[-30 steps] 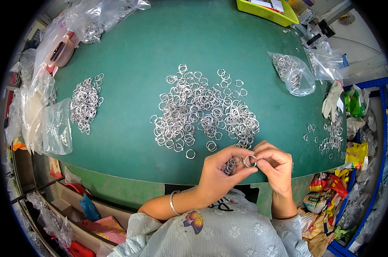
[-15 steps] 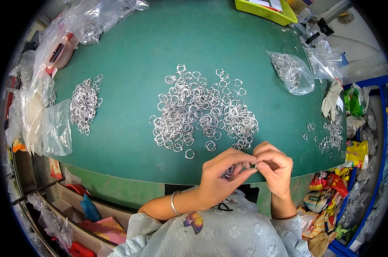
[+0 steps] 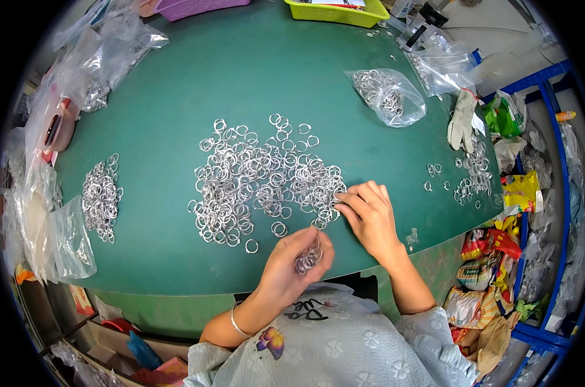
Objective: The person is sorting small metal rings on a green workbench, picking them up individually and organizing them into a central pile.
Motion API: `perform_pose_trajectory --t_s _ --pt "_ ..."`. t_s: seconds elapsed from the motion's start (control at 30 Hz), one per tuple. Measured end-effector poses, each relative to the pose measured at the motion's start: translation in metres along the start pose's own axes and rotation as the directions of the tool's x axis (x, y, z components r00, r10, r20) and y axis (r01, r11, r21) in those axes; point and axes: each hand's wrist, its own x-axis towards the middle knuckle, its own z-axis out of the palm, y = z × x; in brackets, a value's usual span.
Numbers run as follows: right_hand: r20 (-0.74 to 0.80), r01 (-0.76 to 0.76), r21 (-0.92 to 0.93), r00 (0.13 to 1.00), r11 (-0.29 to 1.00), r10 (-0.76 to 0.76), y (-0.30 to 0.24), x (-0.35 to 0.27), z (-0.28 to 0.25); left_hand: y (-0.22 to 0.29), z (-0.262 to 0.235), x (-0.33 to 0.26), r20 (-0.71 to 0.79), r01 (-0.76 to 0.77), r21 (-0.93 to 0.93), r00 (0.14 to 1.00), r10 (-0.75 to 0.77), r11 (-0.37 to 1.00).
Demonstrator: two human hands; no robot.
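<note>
On the left of the green desk, a small heap of silver rings is stretched long from top to bottom. In the middle, a big heap of rings is spread wider from side to side, and its rings (round like little hoops) are turned every which way. Nearer the person, a bunch of rings is held in the curled left hand. At the big heap's right edge, rings are touched by the loosely bent right hand; whether one is pinched cannot be told. Some held rings are hidden by the left hand's fingers, and single rings in the heaps are hard to make out.
</note>
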Motion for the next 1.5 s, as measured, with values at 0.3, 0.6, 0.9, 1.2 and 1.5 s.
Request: perform_pose_trajectory --t_s 0.3,0.6,0.9,1.2,1.5 --pt "-0.058 -0.199 0.289 0.973 0.937 0.224 0.007 0.0 -0.017 -0.003 0.01 0.002 -0.151 0.001 0.153 0.988 0.022 0.988" --pt "0.283 -0.446 0.825 0.857 0.346 0.431 -0.01 -0.01 -0.025 -0.006 0.005 0.004 -0.109 -0.093 0.144 0.988 0.109 0.985" --pt "0.176 -0.219 0.846 0.975 0.486 0.134 -0.03 -0.013 -0.023 -0.005 0.013 0.005 -0.158 -0.171 0.388 0.956 0.248 0.905" --pt "0.124 -0.279 0.85 0.93 0.446 0.346 -0.044 -0.013 -0.023 -0.008 0.008 0.008 -0.187 -0.183 0.419 0.941 0.282 0.889" --pt "0.198 -0.302 0.884 0.933 0.358 0.299 -0.041 -0.016 -0.026 -0.005 0.013 0.004 -0.112 -0.225 0.447 0.946 0.303 0.866"
